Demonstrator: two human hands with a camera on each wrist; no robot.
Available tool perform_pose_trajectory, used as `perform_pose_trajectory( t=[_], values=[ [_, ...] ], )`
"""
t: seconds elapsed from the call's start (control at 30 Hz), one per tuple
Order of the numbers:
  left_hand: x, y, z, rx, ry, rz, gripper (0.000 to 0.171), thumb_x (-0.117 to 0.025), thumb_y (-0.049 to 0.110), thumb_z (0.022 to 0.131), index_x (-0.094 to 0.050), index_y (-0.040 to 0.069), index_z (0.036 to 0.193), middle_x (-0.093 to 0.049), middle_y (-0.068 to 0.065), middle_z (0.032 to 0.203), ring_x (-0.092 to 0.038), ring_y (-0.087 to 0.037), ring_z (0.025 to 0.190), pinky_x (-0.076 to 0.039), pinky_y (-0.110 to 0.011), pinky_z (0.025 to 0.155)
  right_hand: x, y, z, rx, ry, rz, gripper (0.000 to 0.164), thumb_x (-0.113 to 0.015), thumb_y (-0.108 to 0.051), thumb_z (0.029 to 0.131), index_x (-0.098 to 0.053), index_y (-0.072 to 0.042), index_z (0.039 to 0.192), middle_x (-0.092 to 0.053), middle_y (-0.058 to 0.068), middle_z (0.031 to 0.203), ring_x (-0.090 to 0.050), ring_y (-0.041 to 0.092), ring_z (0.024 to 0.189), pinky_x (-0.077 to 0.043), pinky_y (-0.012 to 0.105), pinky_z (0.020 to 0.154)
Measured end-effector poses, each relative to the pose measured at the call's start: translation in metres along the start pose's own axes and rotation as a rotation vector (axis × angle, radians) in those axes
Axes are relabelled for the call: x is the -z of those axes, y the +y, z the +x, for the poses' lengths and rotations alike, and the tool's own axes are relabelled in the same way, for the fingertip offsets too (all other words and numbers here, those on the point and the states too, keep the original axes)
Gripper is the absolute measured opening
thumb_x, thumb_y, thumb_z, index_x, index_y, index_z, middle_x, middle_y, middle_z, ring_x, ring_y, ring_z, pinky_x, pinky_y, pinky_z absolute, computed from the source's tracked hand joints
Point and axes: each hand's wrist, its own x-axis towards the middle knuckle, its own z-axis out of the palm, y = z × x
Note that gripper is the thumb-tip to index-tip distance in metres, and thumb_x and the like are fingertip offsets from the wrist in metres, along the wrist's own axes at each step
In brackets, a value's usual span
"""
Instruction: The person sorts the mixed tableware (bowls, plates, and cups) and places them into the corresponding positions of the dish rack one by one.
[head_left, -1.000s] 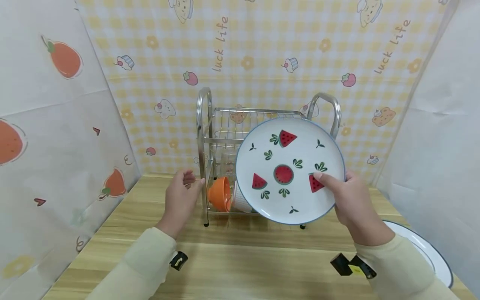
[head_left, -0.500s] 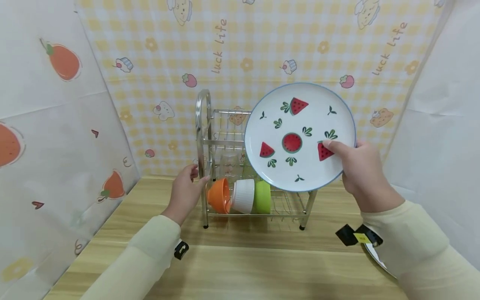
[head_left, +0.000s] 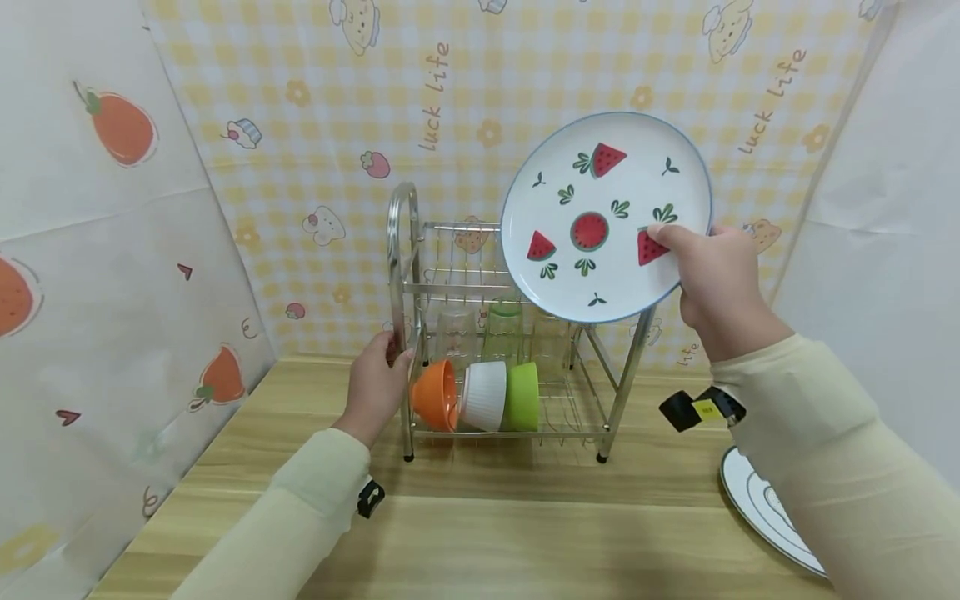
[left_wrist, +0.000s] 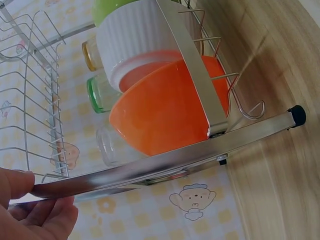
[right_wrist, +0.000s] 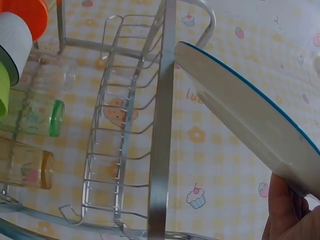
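My right hand (head_left: pixel 716 283) pinches the right edge of a round white plate (head_left: pixel 606 218), its thumb on the face. Red watermelon slices and green leaves decorate the plate, which has a blue rim. It is held up in front of the upper right of a two-tier metal dish rack (head_left: pixel 457 289), hiding that handle. On the left side, my left hand (head_left: pixel 371 383) grips the rack's upright post, thumb and fingers on either side in the left wrist view. In the right wrist view the plate (right_wrist: pixel 255 117) tilts, its edge close to the upper tier's rail.
On the lower tier lie an orange bowl (head_left: pixel 433 398), a white ribbed bowl (head_left: pixel 484 396) and a green bowl (head_left: pixel 523 397). Clear, green (head_left: pixel 504 329) and amber glasses stand behind them. Another white plate (head_left: pixel 765 517) lies on the wooden table at right, partly behind my sleeve.
My right hand has raised the plate from in front of the rack to above the upper tier, uncovering the bowls and glasses. My left hand has closed on the rack's post.
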Motion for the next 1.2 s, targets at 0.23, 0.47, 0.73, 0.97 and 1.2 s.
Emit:
perform_pose_trajectory(
  t=[0.23, 0.47, 0.73, 0.97, 1.2],
  values=[
    [0.003, 0.000, 0.000, -0.026, -0.006, 0.031, 0.031, -0.054, 0.014, 0.099, -0.053, -0.006, 0.124, -0.062, -0.023, 0.112, -0.059, -0.033, 0.101, -0.051, -0.044, 0.085, -0.008, -0.016, 0.017, -0.024, 0.026, 0.008, 0.058, -0.071, -0.021, 0.088, -0.048, -0.003, 0.138, -0.058, 0.010, 0.127, -0.059, 0.013, 0.095, -0.051, 0.015, 0.068],
    [0.005, -0.002, 0.002, -0.063, -0.018, 0.060, 0.020, -0.056, 0.012, 0.098, -0.058, -0.003, 0.111, -0.065, -0.020, 0.102, -0.060, -0.029, 0.088, -0.052, -0.040, 0.074, -0.014, -0.031, 0.033, -0.040, 0.066, -0.018, 0.048, -0.068, -0.023, 0.089, -0.053, -0.008, 0.132, -0.059, 0.006, 0.128, -0.060, 0.016, 0.102, -0.048, 0.036, 0.097],
    [0.004, -0.002, 0.004, -0.075, -0.026, 0.081, 0.015, -0.059, 0.011, 0.096, -0.059, -0.002, 0.103, -0.064, -0.017, 0.094, -0.059, -0.027, 0.082, -0.052, -0.039, 0.071, -0.024, -0.030, 0.051, 0.012, 0.110, -0.022, 0.039, -0.063, -0.010, 0.090, -0.060, -0.003, 0.128, -0.061, 0.009, 0.124, -0.059, 0.016, 0.102, -0.049, 0.028, 0.094],
    [0.006, -0.002, 0.005, -0.071, -0.040, 0.079, 0.015, -0.060, 0.010, 0.096, -0.059, -0.003, 0.104, -0.064, -0.017, 0.095, -0.060, -0.027, 0.084, -0.053, -0.041, 0.073, -0.028, -0.023, 0.061, 0.070, 0.125, -0.214, 0.040, -0.058, -0.012, 0.091, -0.059, -0.004, 0.130, -0.056, 0.012, 0.132, -0.059, 0.016, 0.098, -0.053, 0.021, 0.077],
    [0.009, -0.004, 0.006, -0.078, -0.044, 0.082, 0.016, -0.059, 0.011, 0.096, -0.059, -0.003, 0.104, -0.064, -0.017, 0.094, -0.059, -0.027, 0.084, -0.052, -0.041, 0.073, -0.035, -0.016, 0.063, 0.226, 0.153, -0.536, 0.038, -0.049, -0.011, 0.089, -0.065, -0.001, 0.121, -0.061, 0.012, 0.122, -0.066, 0.024, 0.105, -0.055, 0.029, 0.081]
  ],
)
